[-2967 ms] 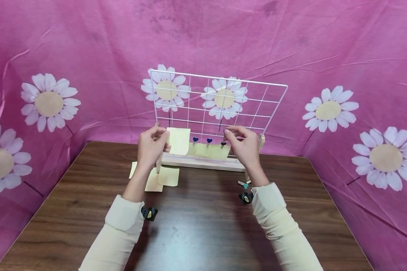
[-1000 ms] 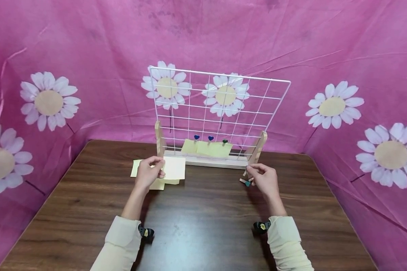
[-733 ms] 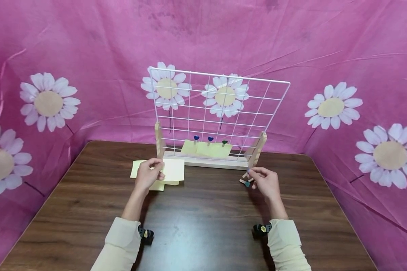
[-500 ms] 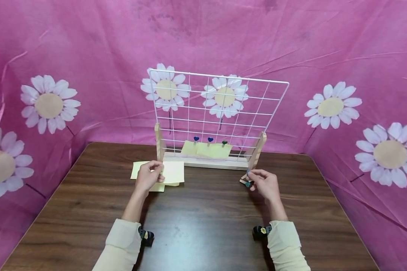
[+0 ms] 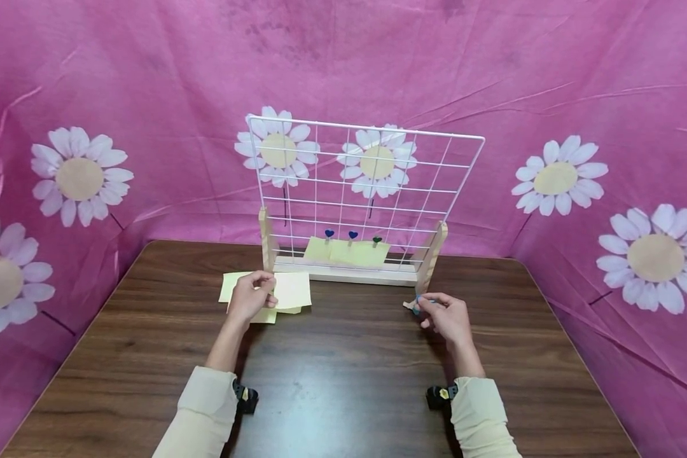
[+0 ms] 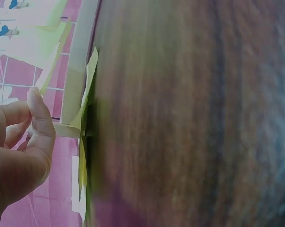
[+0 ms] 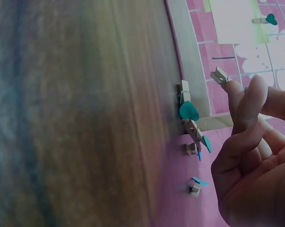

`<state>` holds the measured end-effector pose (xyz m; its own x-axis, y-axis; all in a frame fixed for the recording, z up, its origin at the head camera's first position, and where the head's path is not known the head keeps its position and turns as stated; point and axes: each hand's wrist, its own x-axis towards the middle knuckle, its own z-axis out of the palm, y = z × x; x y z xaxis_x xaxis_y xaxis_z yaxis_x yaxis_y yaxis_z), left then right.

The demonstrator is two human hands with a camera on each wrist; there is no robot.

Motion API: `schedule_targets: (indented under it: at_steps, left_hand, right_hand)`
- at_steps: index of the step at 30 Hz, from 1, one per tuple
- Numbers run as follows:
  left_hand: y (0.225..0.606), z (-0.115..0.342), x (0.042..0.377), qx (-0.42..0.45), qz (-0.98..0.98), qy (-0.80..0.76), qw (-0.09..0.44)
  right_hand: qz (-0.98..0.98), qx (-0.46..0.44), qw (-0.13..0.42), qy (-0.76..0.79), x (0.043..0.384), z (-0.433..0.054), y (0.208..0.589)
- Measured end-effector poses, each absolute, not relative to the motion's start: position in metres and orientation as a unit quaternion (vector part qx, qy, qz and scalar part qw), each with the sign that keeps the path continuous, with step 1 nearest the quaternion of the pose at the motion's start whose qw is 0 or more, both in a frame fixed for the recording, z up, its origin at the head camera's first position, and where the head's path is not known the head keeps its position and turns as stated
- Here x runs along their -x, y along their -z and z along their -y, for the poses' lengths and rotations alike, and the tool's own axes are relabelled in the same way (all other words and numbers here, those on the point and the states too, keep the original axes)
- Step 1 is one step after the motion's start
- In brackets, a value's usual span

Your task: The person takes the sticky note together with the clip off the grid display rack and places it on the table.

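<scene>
My left hand (image 5: 250, 298) pinches a pale yellow sticky note (image 5: 294, 290) between thumb and fingers, low over other yellow notes (image 5: 264, 316) on the table. In the left wrist view the held note shows nearly edge-on. My right hand (image 5: 449, 318) pinches a mini wooden clothespin (image 7: 220, 74); its jaws point away from the fingertips. Just beyond that hand, several more clothespins with heart tops lie on the table, one with a green heart (image 7: 189, 111). Behind them stands a white wire grid, on which yellow notes (image 5: 357, 254) hang from heart clothespins (image 5: 352, 235).
The grid's wooden base (image 5: 360, 275) sits near the back of the brown wooden table (image 5: 332, 369), between two wooden uprights (image 5: 432, 257). A pink cloth with daisies (image 5: 206, 76) encloses the back and sides. Both wrists wear small black cameras (image 5: 439, 395).
Both hands have come down from in front of the grid to near the table, the left keeping its note. My right hand has reached the loose clothespins and now holds one.
</scene>
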<state>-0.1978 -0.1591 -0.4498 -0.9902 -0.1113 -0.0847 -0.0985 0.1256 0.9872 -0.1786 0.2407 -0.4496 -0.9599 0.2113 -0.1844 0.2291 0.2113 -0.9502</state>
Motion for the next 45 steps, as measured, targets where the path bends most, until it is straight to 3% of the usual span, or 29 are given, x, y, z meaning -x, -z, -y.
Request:
schedule_targets:
  at_steps: [20,33,45]
  left_hand:
    - [0.457,0.16,0.199,-0.057,0.782,0.619,-0.051]
    - [0.463,0.156,0.203,-0.06,0.792,0.603,-0.077]
    - [0.464,0.156,0.205,-0.051,0.834,0.545,-0.065]
  right_hand:
    - [-0.79,-0.135,0.097,0.59,0.179,-0.249,0.463]
    - [-0.779,-0.141,0.103,0.601,0.183,-0.249,0.468]
    - [-0.777,-0.135,0.105,0.606,0.183,-0.248,0.47]
